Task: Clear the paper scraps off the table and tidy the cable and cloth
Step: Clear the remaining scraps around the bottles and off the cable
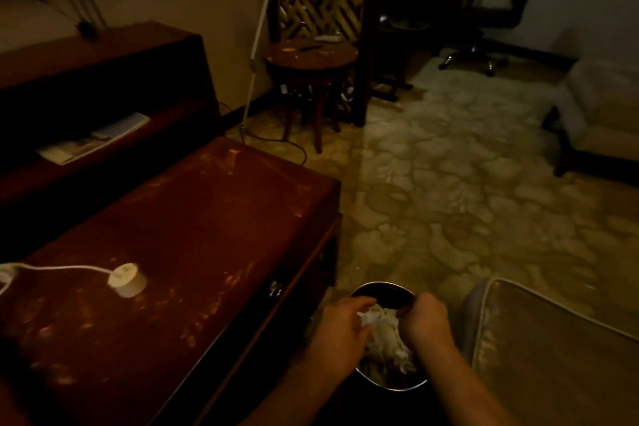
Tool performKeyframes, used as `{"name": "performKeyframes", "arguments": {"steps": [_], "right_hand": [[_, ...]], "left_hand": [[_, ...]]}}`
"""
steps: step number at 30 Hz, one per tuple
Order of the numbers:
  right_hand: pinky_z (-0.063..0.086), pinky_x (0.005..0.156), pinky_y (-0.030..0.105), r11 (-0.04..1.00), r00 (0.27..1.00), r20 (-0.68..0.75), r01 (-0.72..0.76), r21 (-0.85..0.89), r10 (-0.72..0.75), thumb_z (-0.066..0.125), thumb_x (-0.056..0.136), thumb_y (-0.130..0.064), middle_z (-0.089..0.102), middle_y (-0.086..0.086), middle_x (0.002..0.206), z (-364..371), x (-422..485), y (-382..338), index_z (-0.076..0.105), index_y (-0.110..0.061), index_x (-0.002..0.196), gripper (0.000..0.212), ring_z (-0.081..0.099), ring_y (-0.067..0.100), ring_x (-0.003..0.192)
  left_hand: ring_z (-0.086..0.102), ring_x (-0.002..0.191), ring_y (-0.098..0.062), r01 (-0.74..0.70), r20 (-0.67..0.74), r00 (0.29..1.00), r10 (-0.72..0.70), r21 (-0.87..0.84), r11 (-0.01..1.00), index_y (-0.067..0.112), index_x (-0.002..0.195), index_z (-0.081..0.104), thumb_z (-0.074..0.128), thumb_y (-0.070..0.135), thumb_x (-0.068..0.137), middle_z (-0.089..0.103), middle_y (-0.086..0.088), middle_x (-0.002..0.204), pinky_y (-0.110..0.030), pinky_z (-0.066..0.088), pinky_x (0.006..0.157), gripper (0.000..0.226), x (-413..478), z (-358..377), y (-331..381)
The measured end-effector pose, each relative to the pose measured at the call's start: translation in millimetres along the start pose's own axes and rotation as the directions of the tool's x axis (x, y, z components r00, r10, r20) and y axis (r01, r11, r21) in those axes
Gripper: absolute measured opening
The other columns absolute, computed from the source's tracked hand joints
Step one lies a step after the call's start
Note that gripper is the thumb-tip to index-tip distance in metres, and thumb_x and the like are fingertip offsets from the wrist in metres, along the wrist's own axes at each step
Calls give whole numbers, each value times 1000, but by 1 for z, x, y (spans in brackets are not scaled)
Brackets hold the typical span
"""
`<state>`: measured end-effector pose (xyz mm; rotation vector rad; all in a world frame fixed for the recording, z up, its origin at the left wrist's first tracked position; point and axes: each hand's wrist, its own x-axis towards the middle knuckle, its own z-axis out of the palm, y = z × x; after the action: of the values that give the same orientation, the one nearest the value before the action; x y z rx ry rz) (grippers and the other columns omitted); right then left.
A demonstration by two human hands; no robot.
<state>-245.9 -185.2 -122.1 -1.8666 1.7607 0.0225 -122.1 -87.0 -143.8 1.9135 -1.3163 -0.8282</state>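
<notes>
Down on the floor beside the near corner of the table (207,218), a round metal bin (397,387) stands between the table's side and a pale piped cushion (553,356). Both hands are over the bin's mouth with a wad of white paper scraps (383,332) between them. The left hand (340,332) has its fingers curled over the wad's left side, gripping it. The right hand (427,320) is knuckles up, its fingers bent down into the scraps on the other side, so it too has hold of the paper. The wad sits inside the bin's rim, and more scraps show lower in the bin, though blur hides the detail.

On the dark red, scuffed tabletop, well apart from the hands, a white cable (69,268) runs in from the left edge to a round white plug (127,279) lying tilted on the wood.

Behind the table is a low dark shelf unit (103,55) with magazines (96,140) on its lower shelf. Farther back a floor lamp (257,31) stands beside a small round side table (311,59), and an office chair (484,28) is at the far right over a patterned, stone-like floor (449,201)
</notes>
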Motion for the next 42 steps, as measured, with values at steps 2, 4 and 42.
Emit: {"name": "performKeyframes", "arguments": {"steps": [2,4,42], "right_hand": [[52,82,30,999,998,41,-46,10,45,66,89,-17,71,16,116,9,10,12,73,-7,109,23,65,30,114],[52,85,31,997,996,49,-78,29,76,65,90,-14,71,14,116,17,16,16,74,-8,110,23,66,29,113],[45,107,33,410,385,331,912,6,-861,78,86,-24,47,-4,138,247,-297,-391,55,-26,141,60,48,19,128]], "left_hand": [[63,110,-9,3,50,999,-5,41,999,29,136,60,71,20,88,64,5,131,-21,49,98,50,12,19,-2],[62,113,-11,6,78,997,-12,70,998,31,139,57,70,21,88,60,6,135,-27,50,100,53,19,30,-6],[50,111,9,356,-661,732,-165,164,920,42,132,55,56,23,98,46,26,128,-13,47,93,40,-404,-321,-178]]}}
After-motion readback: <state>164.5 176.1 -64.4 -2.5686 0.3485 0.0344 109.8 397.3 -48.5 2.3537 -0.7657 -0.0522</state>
